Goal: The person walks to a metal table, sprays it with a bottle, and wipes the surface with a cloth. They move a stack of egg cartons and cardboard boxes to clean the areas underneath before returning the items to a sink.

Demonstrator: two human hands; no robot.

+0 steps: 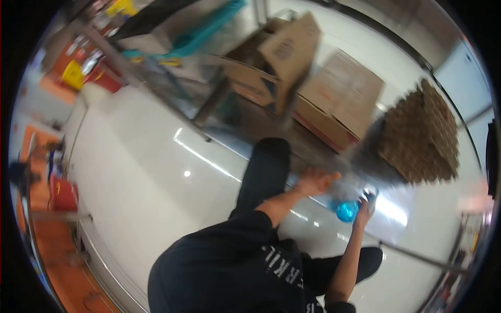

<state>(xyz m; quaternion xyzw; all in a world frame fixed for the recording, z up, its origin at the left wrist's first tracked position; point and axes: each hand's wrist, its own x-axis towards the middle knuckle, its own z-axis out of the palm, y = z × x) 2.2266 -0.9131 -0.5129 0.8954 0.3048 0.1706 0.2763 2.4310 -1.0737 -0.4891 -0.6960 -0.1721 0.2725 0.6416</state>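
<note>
The person stands on a glossy white floor (141,172), both arms stretched out ahead. The right hand (365,206) has its grip closed around a clear bottle (348,209) with a bright blue lower part, held out low over the floor. The left hand (314,181) hovers just beside the bottle, fingers loosely curled; it is too blurred to tell whether its grip touches anything. Beyond the hands sit open cardboard boxes (313,83) and a stack of brown egg trays (422,135). A turquoise crate (206,31) rests further back on a shelf.
</note>
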